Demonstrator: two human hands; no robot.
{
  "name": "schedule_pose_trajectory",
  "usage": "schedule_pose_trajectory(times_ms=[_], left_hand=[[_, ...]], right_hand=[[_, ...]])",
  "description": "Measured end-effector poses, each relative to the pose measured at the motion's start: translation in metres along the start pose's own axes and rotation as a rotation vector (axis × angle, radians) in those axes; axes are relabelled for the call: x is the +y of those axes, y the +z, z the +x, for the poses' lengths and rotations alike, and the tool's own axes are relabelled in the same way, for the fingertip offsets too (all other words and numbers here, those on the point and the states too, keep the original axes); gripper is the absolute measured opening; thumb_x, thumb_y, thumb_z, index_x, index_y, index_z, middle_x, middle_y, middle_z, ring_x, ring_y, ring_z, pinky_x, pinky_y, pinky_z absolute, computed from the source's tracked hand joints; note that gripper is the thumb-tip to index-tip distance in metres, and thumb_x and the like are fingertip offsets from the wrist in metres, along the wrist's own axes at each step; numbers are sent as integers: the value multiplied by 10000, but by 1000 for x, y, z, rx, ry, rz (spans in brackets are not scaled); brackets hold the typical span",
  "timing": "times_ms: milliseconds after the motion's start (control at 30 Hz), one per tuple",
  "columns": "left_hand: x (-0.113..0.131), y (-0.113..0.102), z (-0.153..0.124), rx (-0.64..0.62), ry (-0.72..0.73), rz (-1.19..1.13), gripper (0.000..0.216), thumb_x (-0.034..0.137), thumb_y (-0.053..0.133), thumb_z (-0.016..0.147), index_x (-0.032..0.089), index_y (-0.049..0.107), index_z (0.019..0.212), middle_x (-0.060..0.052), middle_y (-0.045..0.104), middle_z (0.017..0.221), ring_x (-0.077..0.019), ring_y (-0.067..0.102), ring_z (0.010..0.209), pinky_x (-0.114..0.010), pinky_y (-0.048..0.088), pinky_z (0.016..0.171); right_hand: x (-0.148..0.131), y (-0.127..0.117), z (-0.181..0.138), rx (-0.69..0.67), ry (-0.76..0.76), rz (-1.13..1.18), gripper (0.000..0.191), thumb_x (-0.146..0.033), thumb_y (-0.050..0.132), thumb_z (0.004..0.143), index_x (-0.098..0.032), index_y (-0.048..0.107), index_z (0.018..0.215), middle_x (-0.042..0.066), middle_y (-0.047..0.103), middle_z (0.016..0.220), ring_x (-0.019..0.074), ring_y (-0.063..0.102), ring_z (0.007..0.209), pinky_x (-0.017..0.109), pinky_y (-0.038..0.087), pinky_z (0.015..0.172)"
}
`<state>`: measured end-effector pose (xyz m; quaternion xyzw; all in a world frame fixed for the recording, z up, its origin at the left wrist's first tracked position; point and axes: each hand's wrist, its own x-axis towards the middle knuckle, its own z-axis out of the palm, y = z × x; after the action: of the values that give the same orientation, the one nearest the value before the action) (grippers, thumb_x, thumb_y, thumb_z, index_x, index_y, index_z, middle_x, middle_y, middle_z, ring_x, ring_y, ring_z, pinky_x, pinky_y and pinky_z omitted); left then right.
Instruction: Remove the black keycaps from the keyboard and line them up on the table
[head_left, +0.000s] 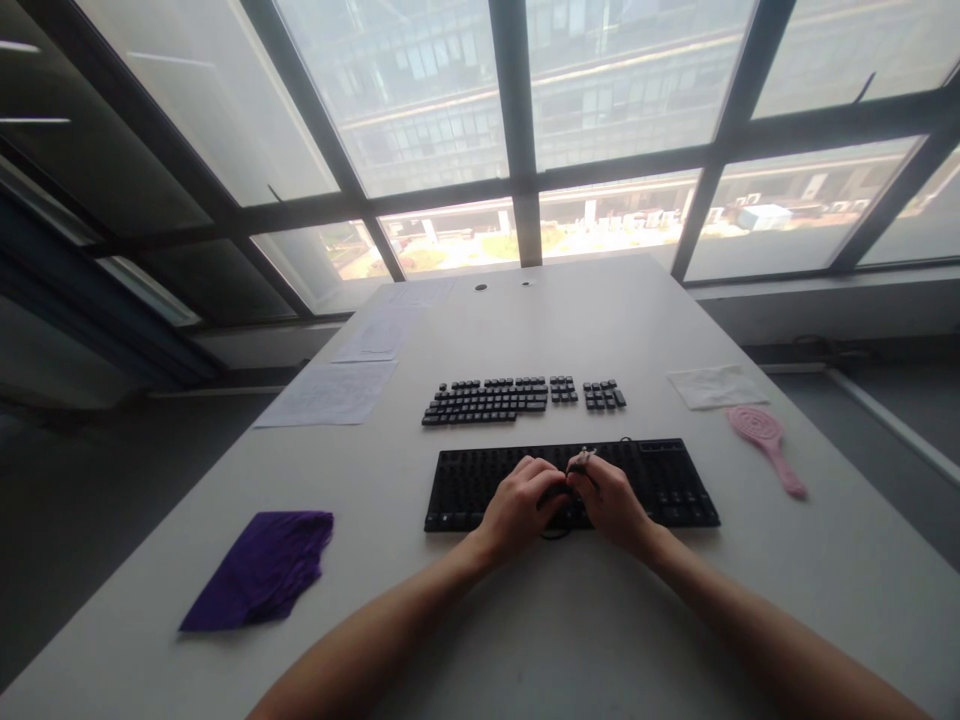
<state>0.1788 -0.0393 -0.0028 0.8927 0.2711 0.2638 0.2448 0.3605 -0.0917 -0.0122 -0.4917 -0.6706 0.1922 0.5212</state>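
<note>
A black keyboard lies near the front of the table, and many of its key positions look bare. Over its middle, my left hand is closed, fingers curled round something dark that is mostly hidden. My right hand meets it fingertip to fingertip. Between the right fingers is a small dark tool with thin silvery wire, which looks like a keycap puller. Behind the keyboard, loose black keycaps are laid out in keyboard order, with smaller groups at their right.
A folded purple cloth lies at the left front. Printed papers are at the back left. On the right are a white cloth or tissue and a pink hairbrush. Large windows stand beyond the white table.
</note>
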Motion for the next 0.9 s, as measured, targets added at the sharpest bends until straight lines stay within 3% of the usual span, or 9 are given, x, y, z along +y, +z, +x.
schedule_pose_trajectory(times_ms=[100,300,567,733,900], left_hand=[[3,-2,1,11,-7,-11,194,214,607,926,220,627,1120,-58,659,1065,-203,568,1009,-354,497,902],[3,-2,0,32,-47,2,205,193,624,915,218,596,1117,-44,666,1027,-199,591,970,-339,509,870],[1,2,-1,59,45,104,155,257,562,963,197,613,1097,-57,659,965,-198,593,909,-334,521,830],[2,0,0,41,127,126,272,214,533,970,219,595,1234,-81,629,1091,-205,584,1004,-357,523,903],[-1,3,-1,56,135,151,219,201,508,976,209,657,1136,-90,615,1046,-201,586,970,-348,545,843]], right_hand=[[0,2,-1,46,40,-59,146,-257,462,987,-194,577,923,68,671,828,198,632,756,298,494,720],[3,4,-1,-12,182,-117,151,-299,459,996,-191,558,963,35,684,747,179,626,611,262,439,608],[6,2,2,28,212,9,192,-334,475,983,-195,549,873,6,644,693,154,585,601,249,445,607],[5,0,4,38,271,40,194,-358,484,979,-198,547,889,4,638,658,157,582,570,252,438,556],[4,3,4,19,288,76,174,-355,478,982,-203,530,915,10,661,682,164,602,573,264,455,571]])
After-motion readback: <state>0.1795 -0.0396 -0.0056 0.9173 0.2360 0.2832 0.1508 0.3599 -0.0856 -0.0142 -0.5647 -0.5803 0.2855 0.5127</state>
